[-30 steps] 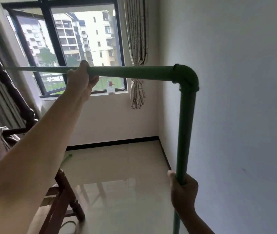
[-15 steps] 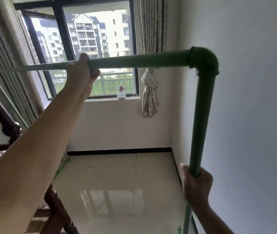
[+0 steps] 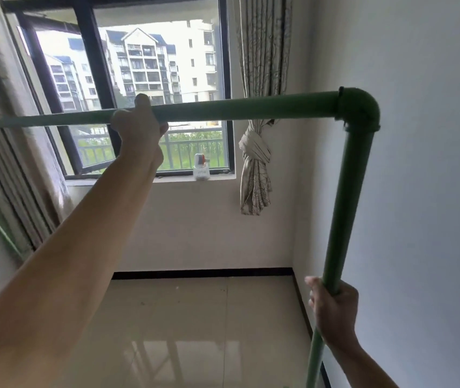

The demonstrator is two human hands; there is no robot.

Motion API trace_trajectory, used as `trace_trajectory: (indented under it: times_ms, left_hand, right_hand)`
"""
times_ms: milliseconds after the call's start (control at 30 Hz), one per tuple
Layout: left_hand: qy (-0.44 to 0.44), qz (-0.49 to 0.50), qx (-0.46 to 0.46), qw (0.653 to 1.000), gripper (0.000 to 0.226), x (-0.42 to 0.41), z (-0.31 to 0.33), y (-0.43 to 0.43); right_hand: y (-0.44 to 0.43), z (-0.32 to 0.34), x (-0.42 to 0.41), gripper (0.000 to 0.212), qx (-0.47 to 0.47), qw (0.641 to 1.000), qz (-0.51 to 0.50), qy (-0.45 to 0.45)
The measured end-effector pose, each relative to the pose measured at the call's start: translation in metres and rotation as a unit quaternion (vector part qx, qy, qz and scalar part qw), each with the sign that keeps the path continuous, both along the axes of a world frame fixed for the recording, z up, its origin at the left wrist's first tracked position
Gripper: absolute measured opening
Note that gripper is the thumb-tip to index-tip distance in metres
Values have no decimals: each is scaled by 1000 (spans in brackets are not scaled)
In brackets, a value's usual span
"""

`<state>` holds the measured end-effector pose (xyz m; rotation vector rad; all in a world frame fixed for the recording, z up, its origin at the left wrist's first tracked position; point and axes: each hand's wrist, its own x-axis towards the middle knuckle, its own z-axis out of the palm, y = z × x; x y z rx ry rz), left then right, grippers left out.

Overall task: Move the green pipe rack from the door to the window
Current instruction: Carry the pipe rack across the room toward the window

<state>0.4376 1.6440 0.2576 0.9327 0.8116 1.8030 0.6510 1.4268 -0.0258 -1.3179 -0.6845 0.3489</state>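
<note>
- The window (image 3: 150,88) now fills more of your view than it did a second ago, and the dark wooden furniture that stood at your lower left has nearly slid out of frame. You have carried the rack (image 3: 240,109) well across the room.
- That puts you late in the carry, by my reading: only a stretch of bare tiled floor (image 3: 195,317) lies between you and the wall under the sill.
- The rack is off to your front and right, its top bar crossing the window at about head height, its corner elbow (image 3: 359,107) close to the right-hand wall.
- Your left hand (image 3: 139,130) reaches up with the arm nearly straight, fingers wrapped over the top bar from below.
- Your right hand (image 3: 334,312) is low, fingers closed round the upright post, thumb towards you.
- Mind the knotted curtain (image 3: 254,152) and the small bottle (image 3: 201,168) on the sill; the elbow could catch either as you set down.
</note>
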Motion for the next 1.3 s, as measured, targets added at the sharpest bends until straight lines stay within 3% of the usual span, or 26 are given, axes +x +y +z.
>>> trace_trajectory:
  times_ms: [567, 800, 1300]
  left_hand:
    - [27, 27, 5, 999, 27, 56, -32, 165]
    - [57, 0, 4, 998, 21, 49, -33, 255]
    - [73, 62, -8, 995, 25, 86, -40, 445]
  right_hand:
    - [196, -16, 77, 51, -12, 992, 123, 32]
    - [301, -16, 85, 47, -10, 992, 125, 17]
    - [524, -34, 123, 48, -24, 989, 144, 18]
